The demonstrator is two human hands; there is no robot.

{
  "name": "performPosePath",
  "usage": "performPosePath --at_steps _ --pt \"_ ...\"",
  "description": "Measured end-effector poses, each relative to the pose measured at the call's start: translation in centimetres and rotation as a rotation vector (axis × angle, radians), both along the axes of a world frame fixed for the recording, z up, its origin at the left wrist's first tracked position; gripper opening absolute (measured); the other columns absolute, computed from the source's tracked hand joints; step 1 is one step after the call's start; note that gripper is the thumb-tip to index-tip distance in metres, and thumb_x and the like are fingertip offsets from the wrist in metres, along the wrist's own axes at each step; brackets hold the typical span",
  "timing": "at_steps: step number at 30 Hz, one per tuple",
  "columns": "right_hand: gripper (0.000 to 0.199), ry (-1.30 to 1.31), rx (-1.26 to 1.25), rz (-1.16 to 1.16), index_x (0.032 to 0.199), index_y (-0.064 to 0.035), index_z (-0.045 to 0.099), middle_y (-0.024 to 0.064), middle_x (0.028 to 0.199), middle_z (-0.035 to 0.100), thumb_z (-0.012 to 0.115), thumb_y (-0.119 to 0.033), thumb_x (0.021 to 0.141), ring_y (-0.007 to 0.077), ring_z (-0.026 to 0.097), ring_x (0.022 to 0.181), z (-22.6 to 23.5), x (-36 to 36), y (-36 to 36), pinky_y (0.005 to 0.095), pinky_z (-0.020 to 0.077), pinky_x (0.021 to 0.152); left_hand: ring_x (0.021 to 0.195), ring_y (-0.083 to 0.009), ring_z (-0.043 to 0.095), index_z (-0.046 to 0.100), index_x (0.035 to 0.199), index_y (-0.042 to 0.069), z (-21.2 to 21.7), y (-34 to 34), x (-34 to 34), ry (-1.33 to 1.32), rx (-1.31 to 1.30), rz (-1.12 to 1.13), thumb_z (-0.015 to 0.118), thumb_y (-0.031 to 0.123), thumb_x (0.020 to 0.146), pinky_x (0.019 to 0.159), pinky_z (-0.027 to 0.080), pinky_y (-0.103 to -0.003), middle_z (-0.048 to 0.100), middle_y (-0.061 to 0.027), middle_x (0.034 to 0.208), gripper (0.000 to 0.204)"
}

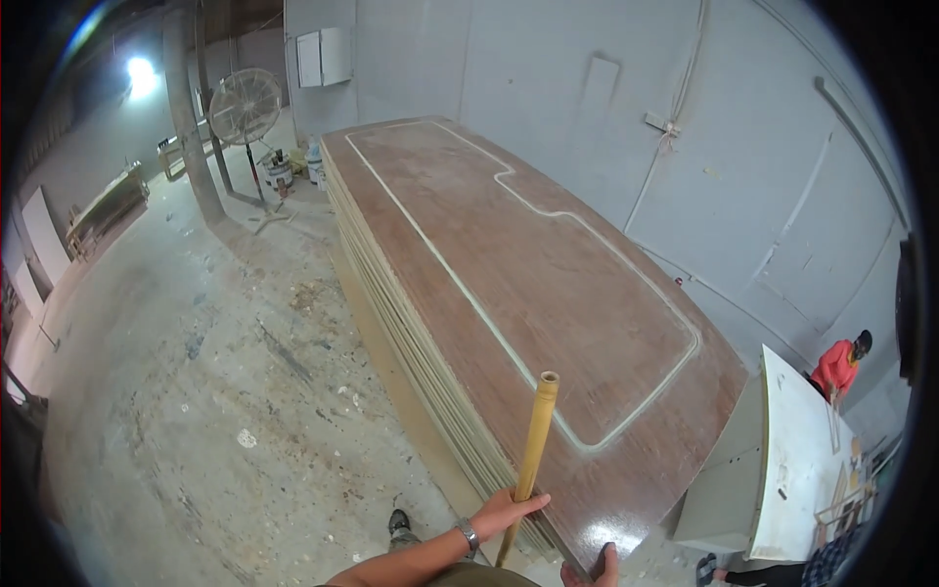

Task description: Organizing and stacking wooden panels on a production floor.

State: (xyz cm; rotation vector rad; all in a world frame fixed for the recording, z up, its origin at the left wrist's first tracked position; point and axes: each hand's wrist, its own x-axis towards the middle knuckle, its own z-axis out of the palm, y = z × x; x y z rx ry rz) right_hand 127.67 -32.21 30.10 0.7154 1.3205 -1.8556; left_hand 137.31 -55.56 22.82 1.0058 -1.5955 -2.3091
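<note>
At the near edge of the stacked plywood sheets (489,293), the left hand (504,512) lies with fingers stretched out against a long yellowish pole (533,455), touching it from the left rather than wrapped round it. That pole stands nearly upright, leaning slightly right, its hollow top over the brown top sheet and its lower end down by the stack's near corner. Only the fingertips of the right hand (592,570) show at the bottom edge, resting on the sheet's glossy corner; how far open it is I cannot tell.

A pale groove (509,342) runs in a long loop across the top sheet. Left of the stack spreads a dusty concrete floor (215,391), with a standing fan (245,110) and some buckets (284,168) at the far end. To the right stands a white panel (797,460), and beyond it a person in an orange top (837,366), small and partly hidden. Something checked at the lower right is perhaps another person's sleeve, cut off by the frame.
</note>
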Motion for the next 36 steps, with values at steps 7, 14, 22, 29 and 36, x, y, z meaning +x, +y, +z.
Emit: performPosePath --at_steps 7,14,22,29,36 --pt "0.032 -0.006 0.069 -0.056 0.121 -0.0195 0.069 0.0084 0.105 0.068 0.069 -0.041 0.098 0.0299 0.063 0.081 1.5 1.4 -0.9 0.0423 0.0523 0.066 0.074 -0.0139 0.064 0.071 0.090 0.003 0.1 0.7 0.4 -0.005 -0.032 0.040 0.079 0.068 0.076 0.071 0.052 -0.029 0.069 -0.0035 0.083 0.067" --pt "0.022 -0.061 0.077 -0.108 0.089 -0.0209 0.071 0.0104 0.089 0.063 0.072 -0.042 0.094 0.0294 0.058 0.072 1.1 1.3 -1.0 0.0428 0.0483 0.061 0.072 -0.0152 0.069 0.076 0.097 0.000 1.6 0.4 1.3 -0.016 -0.027 -0.016 0.077 0.072 0.076 0.070 0.053 -0.029 0.070 -0.0052 0.078 0.075" --pt "0.059 -0.058 0.054 0.169 0.112 -0.0072 0.066 0.0121 0.081 0.069 0.053 -0.063 0.097 0.0276 0.062 0.061 -2.0 0.1 1.4 0.0367 0.0484 0.053 0.073 -0.0144 0.065 0.072 0.084 0.002 1.3 0.8 1.1 -0.204 -0.062 -0.052 0.076 0.064 0.082 0.071 0.052 -0.033 0.068 -0.0049 0.075 0.062" --pt "0.070 0.167 0.028 0.108 0.145 0.0003 0.047 0.0130 0.138 0.055 0.061 -0.051 0.099 0.0285 0.057 0.119 -1.7 -0.9 0.7 0.0459 0.0550 0.091 0.088 -0.0159 0.065 0.070 0.103 0.000 0.0 0.8 -0.4 -0.027 -0.129 0.051 0.076 0.049 0.090 0.078 0.052 -0.035 0.071 -0.0053 0.093 0.051" --pt "0.072 0.131 0.002 0.013 0.138 0.0122 0.048 0.0188 0.131 0.059 0.067 -0.045 0.098 0.0262 0.061 0.115 0.0 -0.7 1.2 0.0405 0.0579 0.091 0.119 -0.0233 0.059 0.050 0.141 -0.004 -4.0 -0.3 1.0 0.057 -0.134 0.113 0.066 0.035 0.101 0.105 0.046 -0.039 0.059 -0.0119 0.136 0.058"
